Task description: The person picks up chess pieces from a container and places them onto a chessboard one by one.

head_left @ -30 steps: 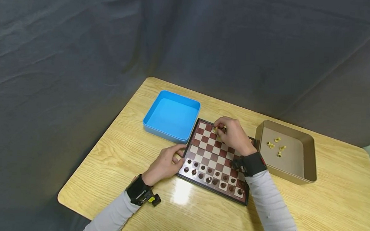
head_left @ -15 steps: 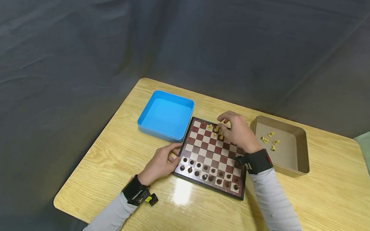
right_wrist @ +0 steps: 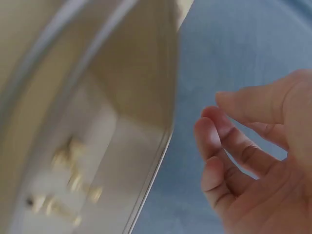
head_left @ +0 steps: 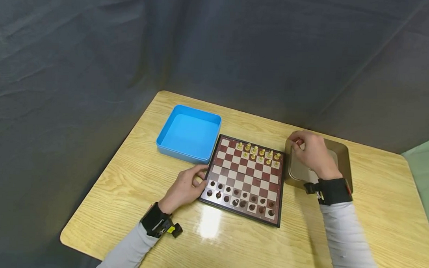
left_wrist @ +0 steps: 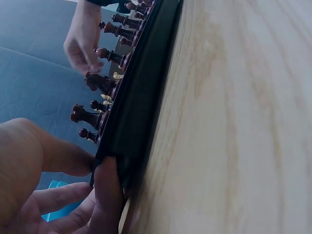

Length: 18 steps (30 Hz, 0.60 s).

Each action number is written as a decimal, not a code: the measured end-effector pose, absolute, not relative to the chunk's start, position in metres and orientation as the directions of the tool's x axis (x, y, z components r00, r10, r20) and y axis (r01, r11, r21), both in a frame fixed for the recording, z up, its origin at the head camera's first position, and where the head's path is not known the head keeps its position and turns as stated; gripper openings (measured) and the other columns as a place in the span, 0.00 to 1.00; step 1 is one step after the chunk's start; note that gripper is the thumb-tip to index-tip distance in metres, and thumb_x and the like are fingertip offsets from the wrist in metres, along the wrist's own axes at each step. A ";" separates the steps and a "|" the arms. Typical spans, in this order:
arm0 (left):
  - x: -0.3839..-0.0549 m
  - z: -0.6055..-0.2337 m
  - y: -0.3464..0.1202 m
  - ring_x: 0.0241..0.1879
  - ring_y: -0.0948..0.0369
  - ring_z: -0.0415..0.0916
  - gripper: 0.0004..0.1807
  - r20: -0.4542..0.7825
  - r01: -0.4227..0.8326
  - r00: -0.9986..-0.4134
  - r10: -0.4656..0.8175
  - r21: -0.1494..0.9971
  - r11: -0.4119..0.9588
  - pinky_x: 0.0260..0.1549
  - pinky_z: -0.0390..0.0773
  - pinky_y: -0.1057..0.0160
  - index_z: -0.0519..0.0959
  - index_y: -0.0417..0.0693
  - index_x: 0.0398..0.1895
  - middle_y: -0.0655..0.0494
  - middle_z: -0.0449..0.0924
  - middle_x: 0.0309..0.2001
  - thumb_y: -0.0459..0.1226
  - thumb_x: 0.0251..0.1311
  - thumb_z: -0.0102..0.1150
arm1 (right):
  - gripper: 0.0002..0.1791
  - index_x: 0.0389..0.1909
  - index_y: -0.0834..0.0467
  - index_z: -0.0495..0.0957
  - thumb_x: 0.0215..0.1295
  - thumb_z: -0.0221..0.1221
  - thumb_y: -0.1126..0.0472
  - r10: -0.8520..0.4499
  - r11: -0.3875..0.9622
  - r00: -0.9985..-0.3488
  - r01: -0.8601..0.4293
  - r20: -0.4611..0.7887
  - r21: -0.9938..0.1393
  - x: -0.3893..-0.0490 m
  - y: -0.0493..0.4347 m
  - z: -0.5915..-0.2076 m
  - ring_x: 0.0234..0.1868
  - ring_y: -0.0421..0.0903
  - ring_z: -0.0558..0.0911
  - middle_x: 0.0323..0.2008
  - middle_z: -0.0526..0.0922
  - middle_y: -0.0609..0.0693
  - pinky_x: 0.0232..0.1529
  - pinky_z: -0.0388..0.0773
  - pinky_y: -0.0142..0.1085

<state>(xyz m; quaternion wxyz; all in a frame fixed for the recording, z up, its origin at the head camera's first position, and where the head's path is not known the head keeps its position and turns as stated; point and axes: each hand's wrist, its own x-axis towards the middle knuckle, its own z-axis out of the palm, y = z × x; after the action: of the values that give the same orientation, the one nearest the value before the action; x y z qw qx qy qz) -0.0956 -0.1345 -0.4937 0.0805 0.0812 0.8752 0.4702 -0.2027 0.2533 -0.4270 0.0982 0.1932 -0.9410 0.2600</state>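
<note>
My left hand [head_left: 184, 188] grips the near-left edge of the chessboard [head_left: 234, 175], its thumb and a finger pinching the black rim in the left wrist view. Dark red-brown chess pieces [head_left: 242, 204] stand in two rows along the near side. Cream chess pieces [head_left: 254, 150] stand along the far side. Above the tan box [head_left: 345, 164] at the right hovers my right hand [head_left: 314, 155], fingers loosely bent and nothing between them. Several loose cream chess pieces [right_wrist: 63, 207] lie in that box in the right wrist view, blurred; my hand mostly hides them in the head view.
A blue box [head_left: 191, 135] stands on the wooden table [head_left: 128, 178], just left of the board's far corner. Behind the table hangs a dark curtain [head_left: 217, 51]. Something pale green [head_left: 424, 173] shows beyond the right table edge.
My right hand has left the far side of the board and moved right, over the tan box. More cream pieces are now uncovered. The left hand stays at the board's edge.
</note>
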 end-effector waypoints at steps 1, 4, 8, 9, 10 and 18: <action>-0.096 -0.494 -0.135 0.29 0.66 0.79 0.29 -0.065 0.066 -0.974 0.219 0.838 0.542 0.29 0.83 0.66 0.74 0.42 0.70 0.54 0.83 0.42 0.33 0.64 0.64 | 0.11 0.46 0.68 0.85 0.67 0.59 0.70 -0.301 0.800 -0.915 -0.396 0.268 -0.451 -0.202 0.259 -0.427 0.35 0.55 0.81 0.37 0.84 0.61 0.28 0.74 0.42; -0.096 -0.495 -0.136 0.27 0.66 0.78 0.29 -0.061 0.072 -0.973 0.221 0.835 0.545 0.27 0.82 0.67 0.74 0.42 0.70 0.55 0.82 0.41 0.32 0.64 0.64 | 0.11 0.47 0.70 0.84 0.68 0.59 0.70 -0.287 0.818 -0.932 -0.358 0.221 -0.449 -0.198 0.274 -0.428 0.34 0.56 0.82 0.37 0.84 0.63 0.23 0.73 0.39; -0.096 -0.494 -0.136 0.25 0.67 0.78 0.29 -0.054 0.076 -0.975 0.215 0.830 0.552 0.26 0.81 0.67 0.75 0.42 0.70 0.56 0.81 0.40 0.32 0.64 0.64 | 0.10 0.45 0.72 0.84 0.64 0.60 0.73 -0.298 0.831 -0.944 -0.329 0.141 -0.448 -0.197 0.286 -0.432 0.35 0.59 0.85 0.37 0.85 0.67 0.24 0.78 0.40; -0.095 -0.494 -0.136 0.25 0.67 0.78 0.29 -0.053 0.077 -0.975 0.214 0.830 0.553 0.25 0.81 0.67 0.75 0.42 0.70 0.56 0.81 0.39 0.32 0.64 0.64 | 0.10 0.45 0.72 0.84 0.63 0.60 0.74 -0.296 0.836 -0.949 -0.313 0.110 -0.451 -0.197 0.288 -0.434 0.36 0.60 0.86 0.38 0.86 0.68 0.25 0.80 0.42; -0.095 -0.494 -0.137 0.25 0.67 0.77 0.29 -0.051 0.078 -0.976 0.214 0.831 0.551 0.25 0.81 0.67 0.75 0.41 0.70 0.56 0.81 0.39 0.32 0.64 0.64 | 0.11 0.45 0.72 0.83 0.62 0.61 0.75 -0.293 0.843 -0.953 -0.296 0.078 -0.449 -0.197 0.290 -0.436 0.37 0.61 0.86 0.39 0.86 0.68 0.26 0.82 0.44; -0.095 -0.493 -0.135 0.25 0.67 0.78 0.29 -0.066 0.064 -0.973 0.219 0.841 0.537 0.24 0.81 0.66 0.74 0.42 0.70 0.56 0.81 0.40 0.32 0.64 0.63 | 0.09 0.40 0.71 0.86 0.59 0.65 0.74 -0.309 0.901 -0.951 -0.297 0.014 -0.317 -0.197 0.300 -0.451 0.38 0.66 0.87 0.38 0.87 0.69 0.38 0.84 0.58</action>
<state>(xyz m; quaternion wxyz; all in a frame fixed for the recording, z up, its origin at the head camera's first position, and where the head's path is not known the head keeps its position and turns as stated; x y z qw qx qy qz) -0.0948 -0.1348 -0.4930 0.0817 0.0811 0.8729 0.4740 -0.1971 0.2999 -0.4509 -0.0182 0.1554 -0.9747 0.1597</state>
